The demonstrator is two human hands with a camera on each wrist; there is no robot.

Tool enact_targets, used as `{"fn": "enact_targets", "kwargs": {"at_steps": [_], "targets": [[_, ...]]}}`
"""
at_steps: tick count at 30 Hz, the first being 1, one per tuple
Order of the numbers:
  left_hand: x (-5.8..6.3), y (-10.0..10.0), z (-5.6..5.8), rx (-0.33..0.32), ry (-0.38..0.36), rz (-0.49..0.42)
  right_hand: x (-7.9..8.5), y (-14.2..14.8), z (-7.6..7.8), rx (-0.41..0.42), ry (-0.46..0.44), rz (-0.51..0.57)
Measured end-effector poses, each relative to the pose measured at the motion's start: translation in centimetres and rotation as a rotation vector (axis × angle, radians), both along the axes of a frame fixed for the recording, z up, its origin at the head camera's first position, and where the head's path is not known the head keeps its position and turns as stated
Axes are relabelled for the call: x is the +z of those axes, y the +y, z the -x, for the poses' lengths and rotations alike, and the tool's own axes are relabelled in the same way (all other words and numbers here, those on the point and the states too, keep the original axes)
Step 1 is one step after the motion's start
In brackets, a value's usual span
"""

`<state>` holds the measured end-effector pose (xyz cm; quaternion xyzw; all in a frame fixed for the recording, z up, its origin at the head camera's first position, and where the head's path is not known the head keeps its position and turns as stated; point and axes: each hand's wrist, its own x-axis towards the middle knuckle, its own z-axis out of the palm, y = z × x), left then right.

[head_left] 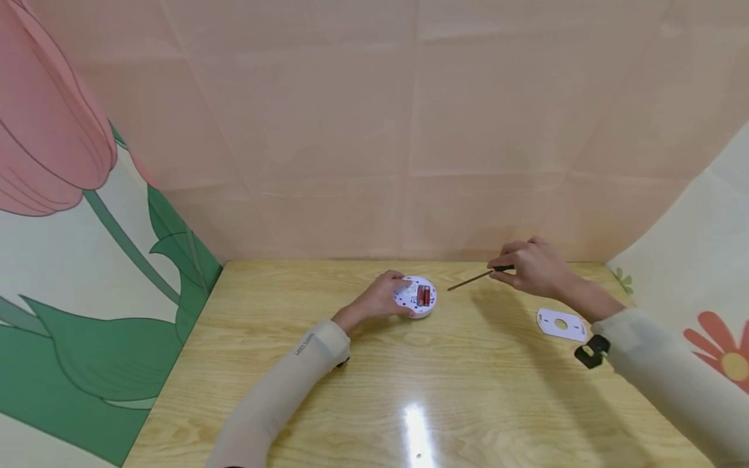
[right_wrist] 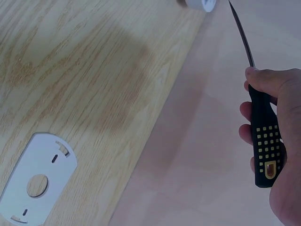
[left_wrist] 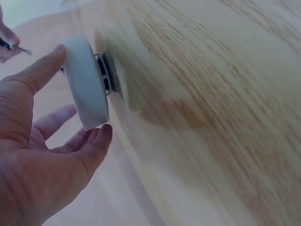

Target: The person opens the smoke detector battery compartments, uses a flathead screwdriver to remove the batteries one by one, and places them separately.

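Observation:
My left hand (head_left: pixel 379 298) grips a round white smoke alarm (head_left: pixel 407 298) by its rim, thumb on one side and fingers on the other. Its back faces up in the head view, where red batteries (head_left: pixel 424 296) sit in a compartment. The left wrist view shows a dark slotted part (left_wrist: pixel 104 73) on the side toward the table. My right hand (head_left: pixel 535 268) holds a screwdriver (right_wrist: pixel 265 136) by its black, yellow-dotted handle. The screwdriver's thin shaft (head_left: pixel 470 281) slants down toward the smoke alarm, its tip a short way to the right of it.
A white mounting plate (head_left: pixel 576 330) with a round hole and slots lies flat on the wood-grain table (head_left: pixel 468 390), below my right wrist. Behind the table's far edge hangs a plain pinkish backdrop (head_left: pixel 328 130), with flower-printed cloth (head_left: pixel 88 351) at the sides.

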<state>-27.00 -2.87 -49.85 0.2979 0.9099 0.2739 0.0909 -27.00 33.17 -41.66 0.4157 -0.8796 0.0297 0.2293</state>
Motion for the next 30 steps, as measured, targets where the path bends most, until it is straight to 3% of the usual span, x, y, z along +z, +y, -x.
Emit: {"fn": "enact_targets", "kwargs": {"at_steps": [15,30], "targets": [[0.5,-1.4,-0.2,-0.061,0.023,-0.004,-0.3,-1.7,0.4,-0.047,-0.025,-0.052],[0.1,-1.2,-0.1,-0.038,-0.028,-0.028,-0.5,-2.7,0.7,-0.035,-0.002,-0.088]]}}
